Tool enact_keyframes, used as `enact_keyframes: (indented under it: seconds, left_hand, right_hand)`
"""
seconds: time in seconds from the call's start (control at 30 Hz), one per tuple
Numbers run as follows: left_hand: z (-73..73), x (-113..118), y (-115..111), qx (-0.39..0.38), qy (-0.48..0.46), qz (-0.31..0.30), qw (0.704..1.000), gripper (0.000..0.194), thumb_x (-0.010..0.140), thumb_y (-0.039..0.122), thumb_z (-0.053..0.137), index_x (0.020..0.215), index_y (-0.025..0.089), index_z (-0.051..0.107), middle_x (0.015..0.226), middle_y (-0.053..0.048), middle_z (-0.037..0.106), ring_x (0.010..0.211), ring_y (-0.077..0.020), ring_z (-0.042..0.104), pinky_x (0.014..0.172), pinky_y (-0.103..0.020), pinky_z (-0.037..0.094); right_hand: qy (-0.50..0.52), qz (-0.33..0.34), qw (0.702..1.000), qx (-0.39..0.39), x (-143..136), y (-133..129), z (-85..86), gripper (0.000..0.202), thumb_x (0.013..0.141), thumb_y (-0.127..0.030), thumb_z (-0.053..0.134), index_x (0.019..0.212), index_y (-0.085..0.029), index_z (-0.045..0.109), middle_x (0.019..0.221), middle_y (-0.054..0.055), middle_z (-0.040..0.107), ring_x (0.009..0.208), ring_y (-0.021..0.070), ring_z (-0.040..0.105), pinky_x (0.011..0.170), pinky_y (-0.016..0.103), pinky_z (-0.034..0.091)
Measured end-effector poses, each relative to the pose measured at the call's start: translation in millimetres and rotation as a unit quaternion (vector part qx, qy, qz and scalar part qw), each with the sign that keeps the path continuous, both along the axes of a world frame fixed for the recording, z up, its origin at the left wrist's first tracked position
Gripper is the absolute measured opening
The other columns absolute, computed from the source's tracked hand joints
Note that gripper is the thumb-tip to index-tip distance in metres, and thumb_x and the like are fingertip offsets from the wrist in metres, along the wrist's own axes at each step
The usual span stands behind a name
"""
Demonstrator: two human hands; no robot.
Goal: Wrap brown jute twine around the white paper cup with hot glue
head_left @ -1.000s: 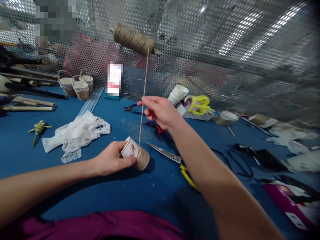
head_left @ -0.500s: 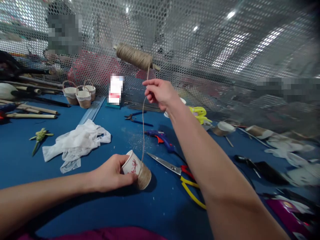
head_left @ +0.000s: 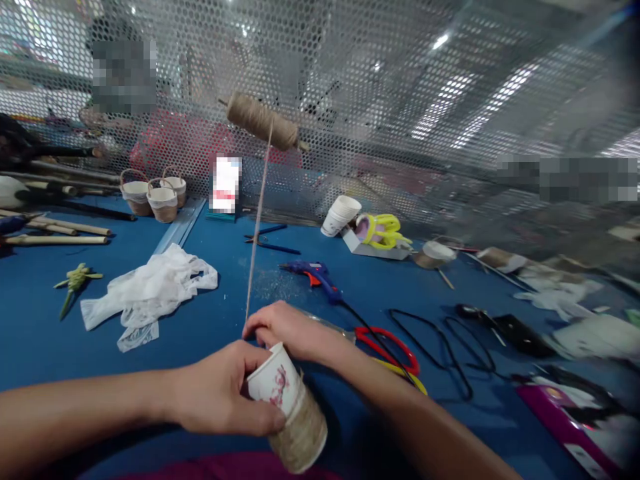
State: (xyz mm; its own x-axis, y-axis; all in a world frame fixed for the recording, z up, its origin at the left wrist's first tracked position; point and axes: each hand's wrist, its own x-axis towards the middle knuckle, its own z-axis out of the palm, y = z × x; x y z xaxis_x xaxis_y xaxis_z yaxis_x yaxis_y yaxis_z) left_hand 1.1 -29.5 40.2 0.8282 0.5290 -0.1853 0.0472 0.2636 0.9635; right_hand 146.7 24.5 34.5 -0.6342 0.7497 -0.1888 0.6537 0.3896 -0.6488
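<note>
My left hand grips a white paper cup with a pink print, tilted on its side near the table's front edge. Brown twine is wound around the cup's lower half. Just behind the cup is my right hand, its fingers closed on the twine strand; the cup and left hand partly hide it. From there the strand runs taut up to a twine spool mounted at the mesh panel. Under my right forearm lie scissors with red and yellow handles, their blades mostly covered.
A blue glue gun and pliers lie beyond my hands. White lace is bunched at left, near small twine baskets. Stacked paper cups stand beside yellow-handled scissors. A black cable loops at right.
My right hand has come down from near the spool to behind the cup, drawing the twine taut. The cup and left hand have moved slightly toward me.
</note>
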Motion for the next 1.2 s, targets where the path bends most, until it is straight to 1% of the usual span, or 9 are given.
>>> enact_keyframes:
  seconds: [0.13, 0.27, 0.47, 0.57, 0.67, 0.87, 0.97, 1.07, 1.2]
  left_hand:
    - [-2.6, -1.9, 2.0, -0.013, -0.007, -0.001, 1.000, 0.010, 0.063, 0.017, 0.060, 0.070, 0.012, 0.057, 0.060, 0.003, 0.049, 0.052, -0.0064, 0.039, 0.052, -0.018, 0.034]
    - [-11.0, -5.3, 15.6, -0.025, -0.001, 0.071, 0.997, 0.022, 0.065, 0.025, 0.064, 0.080, 0.011, 0.059, 0.065, 0.001, 0.055, 0.054, -0.0069, 0.045, 0.056, -0.019, 0.037]
    - [-20.4, -7.7, 36.6, 0.010, -0.016, 0.231, 0.973, 0.023, 0.061, 0.023, 0.066, 0.079, 0.011, 0.057, 0.070, 0.000, 0.058, 0.061, -0.0091, 0.049, 0.061, -0.021, 0.040]
    - [-21.1, -7.1, 38.4, 0.033, -0.009, 0.245, 0.969, 0.023, 0.062, 0.023, 0.065, 0.079, 0.011, 0.056, 0.069, 0.000, 0.058, 0.062, -0.0101, 0.050, 0.062, -0.022, 0.041]
    - [-21.9, -6.4, 37.7, 0.062, 0.006, 0.243, 0.968, 0.023, 0.063, 0.025, 0.064, 0.079, 0.011, 0.056, 0.068, -0.001, 0.058, 0.061, -0.0103, 0.049, 0.060, -0.022, 0.041]
    - [-27.7, -7.2, 38.7, 0.099, 0.023, 0.236, 0.966, 0.021, 0.066, 0.026, 0.061, 0.080, 0.011, 0.055, 0.069, -0.001, 0.058, 0.061, -0.0105, 0.050, 0.059, -0.023, 0.042]
    - [-29.7, -7.4, 40.1, 0.108, 0.032, 0.233, 0.966, 0.022, 0.065, 0.026, 0.060, 0.080, 0.011, 0.055, 0.069, -0.002, 0.059, 0.061, -0.0111, 0.050, 0.061, -0.024, 0.042]
    - [-31.6, -7.9, 42.8, 0.128, 0.048, 0.250, 0.958, 0.022, 0.066, 0.027, 0.058, 0.079, 0.011, 0.054, 0.069, -0.002, 0.058, 0.061, -0.0116, 0.051, 0.061, -0.025, 0.042]
    - [-36.2, -9.7, 47.5, 0.159, 0.060, 0.260, 0.951, 0.021, 0.068, 0.026, 0.056, 0.082, 0.011, 0.053, 0.072, -0.002, 0.058, 0.063, -0.0120, 0.052, 0.062, -0.024, 0.042]
  right_hand:
    - [-0.014, -0.018, 0.999, -0.026, 1.0, 3.2, -5.2, 0.035, 0.071, -0.006, 0.044, 0.094, -0.020, 0.066, 0.063, -0.003, 0.066, 0.046, 0.0072, 0.056, 0.044, 0.017, 0.042]
    - [-0.029, -0.159, 0.985, 0.054, 22.4, 27.9, -0.6, 0.040, 0.083, -0.022, 0.039, 0.122, -0.019, 0.046, 0.096, 0.006, 0.064, 0.056, 0.0092, 0.060, 0.049, 0.021, 0.046]
    - [-0.147, -0.349, 0.916, 0.130, 83.3, 54.0, 0.5, 0.031, 0.082, -0.025, 0.050, 0.107, -0.008, 0.054, 0.109, 0.019, 0.053, 0.098, 0.0255, 0.053, 0.081, 0.040, 0.043]
    - [-0.172, -0.360, 0.912, 0.096, 95.3, 54.3, -10.0, 0.029, 0.084, -0.030, 0.049, 0.110, -0.017, 0.051, 0.112, 0.008, 0.053, 0.093, 0.0181, 0.054, 0.078, 0.038, 0.046]
    - [-0.153, -0.382, 0.907, 0.092, 93.1, 50.7, -14.5, 0.028, 0.078, -0.025, 0.057, 0.103, -0.013, 0.055, 0.104, 0.012, 0.057, 0.092, 0.0224, 0.056, 0.077, 0.037, 0.045]
    - [-0.008, -0.415, 0.905, 0.093, 90.0, 19.4, 9.1, 0.039, 0.074, -0.023, 0.054, 0.110, -0.014, 0.043, 0.092, 0.009, 0.063, 0.072, 0.0172, 0.062, 0.064, 0.030, 0.049]
    - [0.147, -0.378, 0.914, 0.009, 87.5, -9.2, 22.0, 0.027, 0.071, -0.037, 0.059, 0.087, -0.016, 0.052, 0.069, 0.004, 0.062, 0.060, 0.0149, 0.060, 0.057, 0.027, 0.049]
    - [0.147, -0.363, 0.920, -0.011, 76.4, -33.8, 27.4, 0.026, 0.069, -0.041, 0.060, 0.073, -0.015, 0.057, 0.060, 0.004, 0.061, 0.054, 0.0143, 0.058, 0.053, 0.027, 0.047]
    - [0.131, -0.334, 0.933, -0.017, 59.1, -48.0, 23.7, 0.030, 0.072, -0.035, 0.057, 0.093, -0.014, 0.059, 0.070, 0.005, 0.066, 0.054, 0.0134, 0.059, 0.055, 0.027, 0.048]
